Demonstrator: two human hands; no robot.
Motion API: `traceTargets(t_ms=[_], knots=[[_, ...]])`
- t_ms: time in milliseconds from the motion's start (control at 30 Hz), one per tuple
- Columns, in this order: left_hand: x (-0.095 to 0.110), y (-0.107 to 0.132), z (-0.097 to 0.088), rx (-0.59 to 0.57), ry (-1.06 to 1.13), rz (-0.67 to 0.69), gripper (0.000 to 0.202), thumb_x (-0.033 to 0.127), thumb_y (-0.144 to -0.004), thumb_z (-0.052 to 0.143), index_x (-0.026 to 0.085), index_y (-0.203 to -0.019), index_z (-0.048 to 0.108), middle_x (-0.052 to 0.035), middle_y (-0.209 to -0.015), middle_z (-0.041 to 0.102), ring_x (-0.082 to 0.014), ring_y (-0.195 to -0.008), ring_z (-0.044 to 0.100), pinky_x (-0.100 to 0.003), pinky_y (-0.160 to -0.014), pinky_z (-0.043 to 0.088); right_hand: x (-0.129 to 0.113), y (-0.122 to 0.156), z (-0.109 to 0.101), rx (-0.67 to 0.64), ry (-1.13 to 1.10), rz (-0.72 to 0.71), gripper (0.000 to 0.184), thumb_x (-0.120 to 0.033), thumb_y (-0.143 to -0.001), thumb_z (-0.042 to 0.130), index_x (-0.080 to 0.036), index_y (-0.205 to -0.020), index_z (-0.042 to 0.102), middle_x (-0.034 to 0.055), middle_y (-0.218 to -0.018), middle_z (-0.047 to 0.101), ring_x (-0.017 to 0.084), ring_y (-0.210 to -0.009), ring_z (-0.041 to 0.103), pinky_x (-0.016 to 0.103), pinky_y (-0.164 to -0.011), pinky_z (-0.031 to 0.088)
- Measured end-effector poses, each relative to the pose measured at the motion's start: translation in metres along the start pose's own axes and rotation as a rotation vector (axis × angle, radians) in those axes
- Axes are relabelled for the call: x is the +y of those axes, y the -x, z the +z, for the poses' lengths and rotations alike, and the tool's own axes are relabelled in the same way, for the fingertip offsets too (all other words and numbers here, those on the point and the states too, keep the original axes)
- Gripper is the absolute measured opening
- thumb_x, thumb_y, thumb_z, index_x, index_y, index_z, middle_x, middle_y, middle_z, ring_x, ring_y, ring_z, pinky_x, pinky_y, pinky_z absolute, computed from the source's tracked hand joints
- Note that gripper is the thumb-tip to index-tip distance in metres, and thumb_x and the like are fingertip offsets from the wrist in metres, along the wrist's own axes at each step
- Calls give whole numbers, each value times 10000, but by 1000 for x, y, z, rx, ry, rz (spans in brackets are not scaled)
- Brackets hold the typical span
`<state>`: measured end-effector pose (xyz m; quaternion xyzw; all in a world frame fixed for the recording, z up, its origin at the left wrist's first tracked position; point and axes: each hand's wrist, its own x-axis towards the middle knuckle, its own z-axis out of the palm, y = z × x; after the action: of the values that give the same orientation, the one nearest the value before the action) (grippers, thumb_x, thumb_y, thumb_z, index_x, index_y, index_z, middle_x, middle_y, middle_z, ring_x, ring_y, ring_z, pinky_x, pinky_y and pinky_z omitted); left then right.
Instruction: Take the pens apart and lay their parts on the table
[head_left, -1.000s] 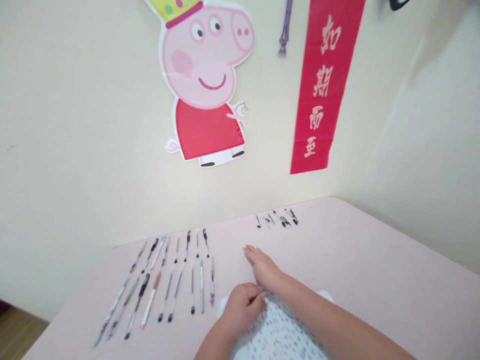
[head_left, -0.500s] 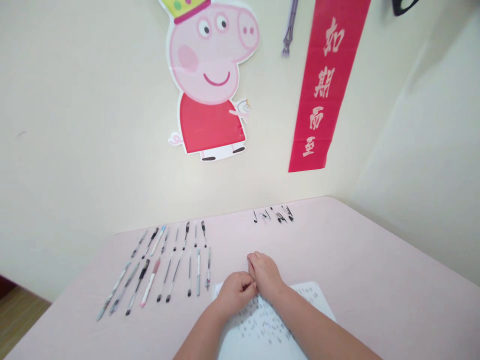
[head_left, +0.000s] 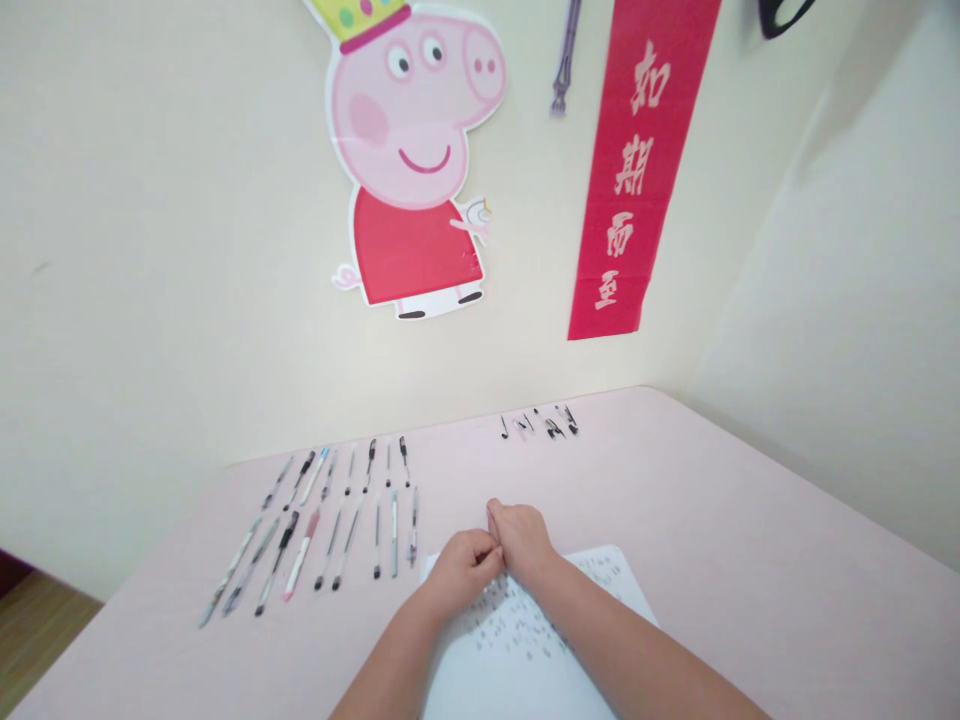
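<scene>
My left hand (head_left: 463, 575) is closed, its thumb and forefinger pinched together against my right hand. Beside it, my right hand (head_left: 521, 540) is also closed, fingers curled and pressed together. The two hands touch over the top edge of a white sheet of paper (head_left: 480, 690) covered with small dark handwritten marks. Whatever lies between the fingers, if anything, is hidden. Left of the hands, two rows of pens lie on the table, the nearest a slim clear pen (head_left: 414, 525) with a light blue pen (head_left: 394, 535) next to it.
A pink-covered table (head_left: 750, 560) reaches back to the wall. Small black pen parts (head_left: 555, 428) lie in a group near its far edge. On the wall hang a pig cutout (head_left: 416, 240), a red banner (head_left: 637, 190) with white characters and a purple strip (head_left: 566, 60).
The view has shifted slightly, so everything sits a little differently in the frame. Both hands stay together over the paper's top edge, with hardly any change in their grip.
</scene>
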<state>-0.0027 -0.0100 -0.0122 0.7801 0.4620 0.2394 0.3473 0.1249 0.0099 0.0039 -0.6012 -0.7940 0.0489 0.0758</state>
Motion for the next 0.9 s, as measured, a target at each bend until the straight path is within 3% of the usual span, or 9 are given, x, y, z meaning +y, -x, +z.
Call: traceTargets(t_ms=[367,533,700,800,900], knots=[[20,0,-33,-5,95,-71,288,303,-767,383,149,-581,541,29,-539,492,-104,-531,455,-221,-541,337,-14,4,5,37,-83,25,129,-248,-847,448,-185,-889,552,64,-747,693,205,-711,655,250,-570,389],[7,-1,-53,116,-184,-189,256,273,-762,387,171,-556,499,25,-534,484,-117,-551,456,-227,-527,308,-34,-3,15,66,-84,37,174,-198,-874,395,-169,-923,560,84,-757,695,222,-721,661,274,-591,423],[-4,-1,-75,266,-561,-422,151,181,-763,407,164,-771,557,-69,-840,607,-166,-766,568,-253,-661,368,-50,-7,18,60,-94,36,253,-234,-907,343,-154,-957,578,118,-766,696,236,-723,666,292,-602,446],[-8,-3,-78,279,-723,-565,214,169,-780,403,136,-950,530,-135,-974,587,-215,-840,599,-285,-686,393,-53,-10,16,51,-99,36,270,-244,-909,340,-151,-967,586,123,-769,698,238,-734,666,298,-620,453],[-10,-9,-73,264,-763,-654,269,114,-787,364,100,-1023,494,-175,-984,584,-256,-868,614,-308,-679,412,-52,-13,14,41,-107,43,278,-243,-911,335,-146,-974,588,132,-781,698,234,-752,664,301,-644,454]])
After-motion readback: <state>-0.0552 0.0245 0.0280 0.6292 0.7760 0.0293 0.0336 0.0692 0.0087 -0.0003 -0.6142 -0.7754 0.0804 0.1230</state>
